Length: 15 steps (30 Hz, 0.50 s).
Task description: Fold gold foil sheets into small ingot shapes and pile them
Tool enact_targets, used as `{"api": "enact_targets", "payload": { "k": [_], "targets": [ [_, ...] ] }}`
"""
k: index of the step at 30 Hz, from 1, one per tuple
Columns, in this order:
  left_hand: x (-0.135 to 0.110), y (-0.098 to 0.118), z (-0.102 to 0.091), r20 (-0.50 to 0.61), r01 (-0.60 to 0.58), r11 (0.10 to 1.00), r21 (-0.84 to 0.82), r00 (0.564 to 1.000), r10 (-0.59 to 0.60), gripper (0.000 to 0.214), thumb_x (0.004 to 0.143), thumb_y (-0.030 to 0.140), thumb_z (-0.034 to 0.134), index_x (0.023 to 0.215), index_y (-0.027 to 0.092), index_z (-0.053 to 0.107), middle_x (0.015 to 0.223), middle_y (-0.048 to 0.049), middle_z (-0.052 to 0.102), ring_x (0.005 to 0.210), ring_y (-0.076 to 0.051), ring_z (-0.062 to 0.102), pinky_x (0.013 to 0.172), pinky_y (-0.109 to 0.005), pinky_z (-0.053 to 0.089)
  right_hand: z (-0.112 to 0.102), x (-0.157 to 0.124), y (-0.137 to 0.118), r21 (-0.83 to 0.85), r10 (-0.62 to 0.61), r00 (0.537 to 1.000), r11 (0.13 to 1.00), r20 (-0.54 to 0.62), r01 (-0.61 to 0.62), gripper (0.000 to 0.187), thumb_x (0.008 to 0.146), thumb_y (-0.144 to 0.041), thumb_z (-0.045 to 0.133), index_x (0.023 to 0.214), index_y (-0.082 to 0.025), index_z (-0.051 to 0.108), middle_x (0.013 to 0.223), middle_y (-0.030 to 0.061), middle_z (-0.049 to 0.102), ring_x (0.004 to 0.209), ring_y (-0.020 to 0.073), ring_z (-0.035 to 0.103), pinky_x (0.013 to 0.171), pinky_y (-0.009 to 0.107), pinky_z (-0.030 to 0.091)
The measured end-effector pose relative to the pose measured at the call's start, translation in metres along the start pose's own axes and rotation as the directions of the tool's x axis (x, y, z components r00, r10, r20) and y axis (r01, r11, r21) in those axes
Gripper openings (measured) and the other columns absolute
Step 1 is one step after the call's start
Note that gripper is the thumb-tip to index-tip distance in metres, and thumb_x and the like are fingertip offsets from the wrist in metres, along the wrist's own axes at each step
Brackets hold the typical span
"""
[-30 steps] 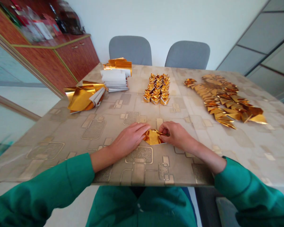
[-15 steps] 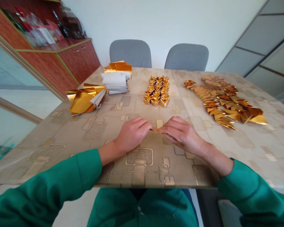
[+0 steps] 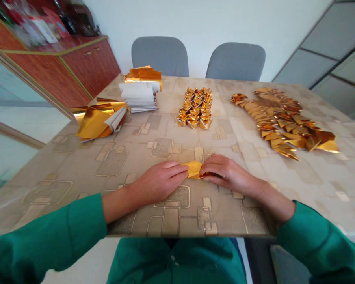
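A small folded piece of gold foil paper (image 3: 194,169) lies on the table between my hands. My left hand (image 3: 161,181) presses its left end with the fingertips, and my right hand (image 3: 229,171) holds its right end, hiding part of it. Farther off stand rows of folded gold ingot shapes (image 3: 195,108). To their right lies a spread of flat, pointed gold folds (image 3: 279,122). At the far left are loose gold foil sheets (image 3: 96,123) and a stack of white-backed sheets (image 3: 138,96).
The patterned beige tabletop (image 3: 112,162) has a near edge just past my wrists. Two grey chairs (image 3: 160,56) stand beyond its far side. A reddish cabinet (image 3: 88,59) holding bottles and packets stands at the back left.
The gold piece, a thin strip between my fingers half a second ago, now shows as a wider folded shape. My hands have moved slightly apart, and the view has shifted slightly.
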State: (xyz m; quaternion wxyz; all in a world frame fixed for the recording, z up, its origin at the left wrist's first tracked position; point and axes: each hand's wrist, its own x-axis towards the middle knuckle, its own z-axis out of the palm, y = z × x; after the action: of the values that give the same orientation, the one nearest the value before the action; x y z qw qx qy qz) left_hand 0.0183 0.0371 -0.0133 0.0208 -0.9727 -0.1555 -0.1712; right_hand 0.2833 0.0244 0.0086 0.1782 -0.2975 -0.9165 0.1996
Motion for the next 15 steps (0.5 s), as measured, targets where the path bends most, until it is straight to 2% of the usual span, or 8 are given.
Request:
{"api": "enact_targets", "payload": {
  "k": [5,9,13,15],
  "targets": [
    [-0.002,0.000,0.001,0.005,-0.008,1.000,-0.019,1.000,0.008,0.031,0.096,0.012,0.042,0.118,0.008,0.064,0.119,-0.0166,0.068,0.106,-0.023,0.063,0.091,-0.039,0.054,-0.005,0.010,0.012,0.151,0.034,0.999,0.988,0.013,-0.035,0.015,0.096,-0.025,0.056,0.094,-0.018,0.068,0.084,0.0038,0.069,0.079,0.0149,0.061,0.073,0.029,0.047],
    [-0.003,0.000,0.002,0.000,-0.006,0.999,-0.033,1.000,0.006,0.032,0.096,0.012,0.041,0.120,0.007,0.062,0.121,-0.0155,0.067,0.107,-0.024,0.061,0.095,-0.040,0.052,-0.006,0.017,0.018,0.191,0.073,0.996,0.978,0.047,-0.081,0.013,0.095,-0.025,0.058,0.095,-0.018,0.069,0.082,0.0025,0.069,0.073,0.0135,0.062,0.067,0.026,0.047],
    [-0.003,0.002,0.003,0.032,0.047,0.998,-0.035,0.998,-0.046,0.032,0.097,0.014,0.040,0.118,0.007,0.062,0.128,-0.0157,0.063,0.108,-0.025,0.058,0.097,-0.040,0.051,-0.007,0.018,0.011,0.039,0.076,0.992,0.996,0.103,-0.081,0.031,0.095,-0.025,0.056,0.125,-0.018,0.060,0.095,0.0067,0.068,0.083,0.0172,0.061,0.075,0.031,0.047],
    [-0.003,0.004,0.002,0.051,0.062,0.998,-0.029,0.997,-0.060,0.031,0.097,0.015,0.040,0.116,0.007,0.063,0.129,-0.0167,0.062,0.109,-0.025,0.057,0.097,-0.040,0.050,-0.007,0.017,0.005,-0.084,0.056,0.987,0.995,0.150,-0.044,0.036,0.096,-0.026,0.053,0.131,-0.016,0.056,0.097,0.0088,0.066,0.087,0.0195,0.059,0.079,0.034,0.046]
  ]
}}
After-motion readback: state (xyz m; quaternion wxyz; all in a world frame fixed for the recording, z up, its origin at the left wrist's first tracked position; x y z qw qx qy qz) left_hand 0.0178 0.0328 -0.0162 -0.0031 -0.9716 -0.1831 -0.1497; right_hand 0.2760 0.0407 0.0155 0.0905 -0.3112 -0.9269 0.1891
